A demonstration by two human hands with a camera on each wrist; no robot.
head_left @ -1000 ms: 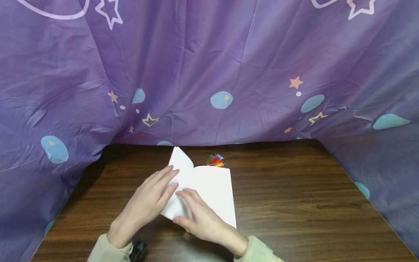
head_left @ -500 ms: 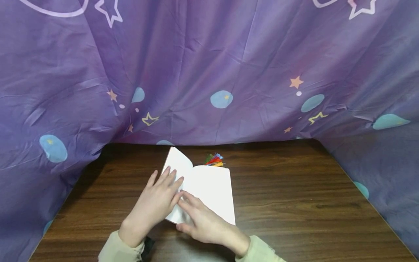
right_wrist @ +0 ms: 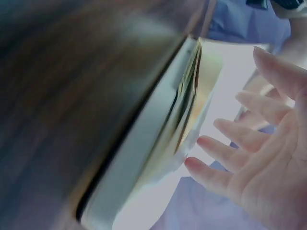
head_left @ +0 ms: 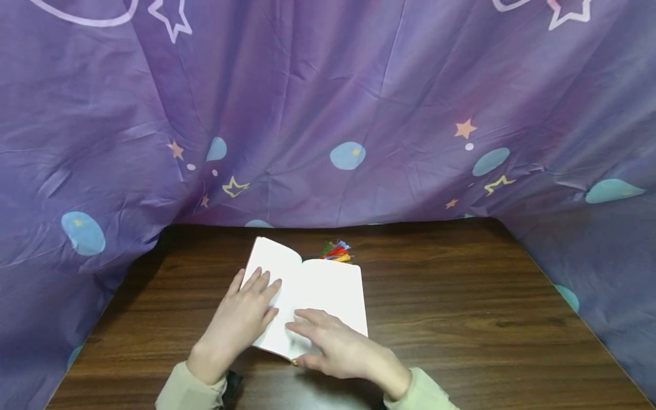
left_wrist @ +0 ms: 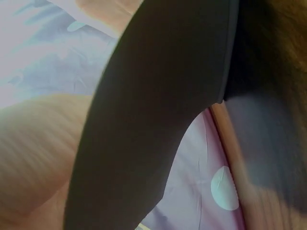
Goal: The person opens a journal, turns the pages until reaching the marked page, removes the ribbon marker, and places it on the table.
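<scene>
An open notebook [head_left: 330, 287] with blank white pages lies on the table, its left side slightly raised. My left hand [head_left: 236, 322] rests on the left page with its fingers spread. Over the lower part of the right page is my right hand [head_left: 340, 347], fingers loosely extended and apart. In the right wrist view the notebook's thick page block [right_wrist: 134, 139] shows edge-on, with folded pieces among the pages and the right hand [right_wrist: 264, 148] held open beside it. A dark curved shape [left_wrist: 144, 105] covers most of the left wrist view, hiding the left fingers.
Coloured tassels [head_left: 336, 250] stick out past the notebook's top edge. A small gold bit [head_left: 294, 361] shows at the bottom of its spine. The brown wooden table [head_left: 461, 319] ends at a purple patterned curtain [head_left: 328, 114] behind and at both sides.
The left side of the notebook has gone down and outward to the left under my left hand. My right hand has moved slightly right, away from the left hand and the fold.
</scene>
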